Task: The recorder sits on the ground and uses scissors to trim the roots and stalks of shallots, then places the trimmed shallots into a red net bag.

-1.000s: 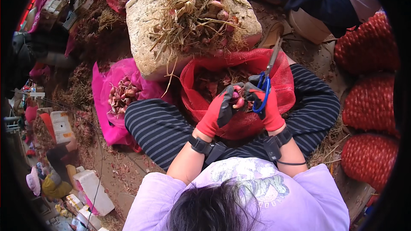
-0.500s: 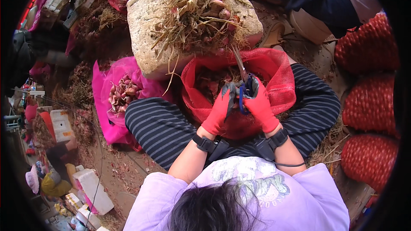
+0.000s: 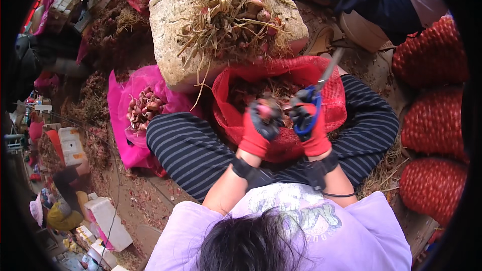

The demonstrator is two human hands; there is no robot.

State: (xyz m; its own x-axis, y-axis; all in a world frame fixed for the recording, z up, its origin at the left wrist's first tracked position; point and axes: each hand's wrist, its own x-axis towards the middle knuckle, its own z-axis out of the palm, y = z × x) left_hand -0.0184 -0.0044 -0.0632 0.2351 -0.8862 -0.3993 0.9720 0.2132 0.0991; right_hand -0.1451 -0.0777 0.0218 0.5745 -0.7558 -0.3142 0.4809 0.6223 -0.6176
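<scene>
My right hand [image 3: 310, 128], in a red glove with a dark palm, grips blue-handled scissors [image 3: 326, 77] with the blades pointing up to the right. Beside it, my left hand [image 3: 257, 128], gloved alike, is closed round a shallot [image 3: 270, 109] smeared by motion. Both hands hover over a red mesh bag [image 3: 334, 97] standing open between my legs, with loose shallots and dry skins inside. Ahead of the bag, a heap of dried shallots with stalks [image 3: 231, 15] lies on a worn foam block [image 3: 170, 40].
On the left, a pink mesh bag [image 3: 118, 110] holds trimmed shallots [image 3: 145, 107]. Full red mesh sacks [image 3: 434, 120] line the right side. A white foam box [image 3: 108, 223] lies at the lower left, near another person [image 3: 63, 215]. Plant scraps litter the floor.
The scissors have swung to the right, away from the left hand. My hands have moved apart, and the left has turned palm up, showing the shallot.
</scene>
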